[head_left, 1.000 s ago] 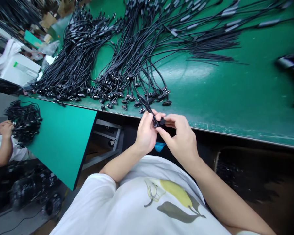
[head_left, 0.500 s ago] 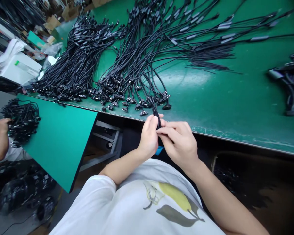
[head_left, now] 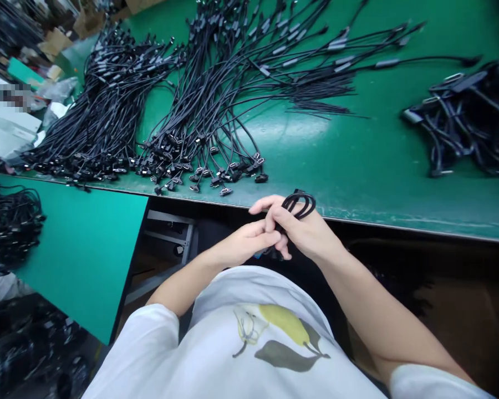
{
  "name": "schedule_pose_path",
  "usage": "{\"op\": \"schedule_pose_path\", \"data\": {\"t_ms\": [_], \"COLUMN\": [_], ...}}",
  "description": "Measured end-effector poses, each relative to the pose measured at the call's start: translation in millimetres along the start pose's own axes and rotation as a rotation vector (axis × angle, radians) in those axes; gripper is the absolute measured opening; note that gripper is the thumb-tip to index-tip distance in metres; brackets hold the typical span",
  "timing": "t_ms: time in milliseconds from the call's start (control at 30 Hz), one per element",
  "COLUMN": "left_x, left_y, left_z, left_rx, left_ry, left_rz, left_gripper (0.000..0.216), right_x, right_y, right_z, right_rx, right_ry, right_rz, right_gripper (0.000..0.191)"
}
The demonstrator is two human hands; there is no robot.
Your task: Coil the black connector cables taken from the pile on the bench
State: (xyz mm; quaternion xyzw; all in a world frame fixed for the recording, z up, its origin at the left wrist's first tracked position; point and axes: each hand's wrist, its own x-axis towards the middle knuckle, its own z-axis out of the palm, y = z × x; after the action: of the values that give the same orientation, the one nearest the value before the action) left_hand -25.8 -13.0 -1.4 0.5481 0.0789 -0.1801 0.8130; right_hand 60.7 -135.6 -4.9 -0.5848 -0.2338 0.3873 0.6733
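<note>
A coiled black cable (head_left: 310,208) is between my hands just off the near edge of the table, its loops standing above the fingers. My right hand (head_left: 305,230) is closed around the coil, the loops showing over its thumb side. My left hand (head_left: 249,239) meets it from the left, closed on the lower part of the same cable. Their fingers overlap, so the exact grip is partly hidden. Ahead of the hands, loose black cables (head_left: 216,105) lie spread on the table, connector ends toward me.
Thin black strips (head_left: 324,91) lie on the green table (head_left: 357,166). At right sits a pile of bundled cables (head_left: 466,119). Another cable heap (head_left: 108,105) lies at left. A lower green board (head_left: 87,244) adjoins the table, with more cables (head_left: 12,221) on it.
The cable has turned in my hands, and its loops now show over my right hand. Both hands have shifted slightly. The view has swung right, and the other person's hand is out of view.
</note>
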Motion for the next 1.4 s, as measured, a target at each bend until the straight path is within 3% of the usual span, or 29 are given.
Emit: {"op": "schedule_pose_path", "data": {"t_ms": [67,133,300,467,600,700,767,833,933,1033,1133,1233,1300,1400], "left_x": [1.2,2.1,3.7,4.5,4.7,3.1,1.2,-0.6,-1.0,2.1,5.6,7.1,7.5,8.8], "left_y": [2.3,2.2,-11.4,-14.9,-8.2,-6.1,-5.9,-5.6,-4.7,-3.2,0.5,6.7,12.3,23.0], "left_z": [-0.7,-0.1,6.7,5.5,1.5,0.2,0.1,0.7,2.7,4.7,6.3,5.1,0.3,-12.6], "left_rx": [-0.096,-0.149,-0.187,-0.113,-0.06,-0.145,-0.269,-0.368,-0.456,-0.5,-0.511,-0.397,-0.188,0.191], "left_ry": [-0.101,-0.116,0.087,0.165,0.119,0.005,-0.103,-0.172,-0.129,-0.095,-0.157,-0.143,-0.023,0.194], "left_rz": [-0.044,-0.042,-0.009,0.013,0.062,0.032,-0.063,-0.15,-0.123,-0.063,-0.128,-0.131,-0.032,0.081], "left_gripper": [0.053,0.055,0.058,0.056,0.057,0.059,0.059,0.056,0.05,0.047,0.045,0.043,0.041,0.035], "right_x": [-2.4,-2.2,8.7,2.3,-6.8,-5.6,-2.7,-0.3,-0.3,-1.6,2.1,9.0,10.6,5.0], "right_y": [-1.9,-0.7,10.6,7.9,1.9,2.8,3.6,2.3,-2.7,-6.2,-5.9,-7.6,-13.1,-25.2], "right_z": [4.2,6.4,6.7,2.4,5.0,8.5,7.1,1.9,-7.4,-9.8,-7.5,-13.0,-23.5,-40.5], "right_rx": [0.157,0.242,0.201,0.188,-0.083,-0.259,-0.282,-0.26,-0.137,0.022,0.073,0.062,-0.028,-0.492], "right_ry": [-0.05,-0.03,0.189,0.107,0.274,0.398,0.361,0.218,0.032,0.062,0.142,0.156,0.199,0.356], "right_rz": [0.101,0.14,-0.074,-0.082,-0.196,-0.334,-0.429,-0.487,-0.443,-0.4,-0.43,-0.437,-0.449,-0.619], "right_gripper": [0.058,0.061,0.047,0.047,0.038,0.029,0.028,0.026,0.028,0.037,0.048,0.059,0.053,0.036]}}
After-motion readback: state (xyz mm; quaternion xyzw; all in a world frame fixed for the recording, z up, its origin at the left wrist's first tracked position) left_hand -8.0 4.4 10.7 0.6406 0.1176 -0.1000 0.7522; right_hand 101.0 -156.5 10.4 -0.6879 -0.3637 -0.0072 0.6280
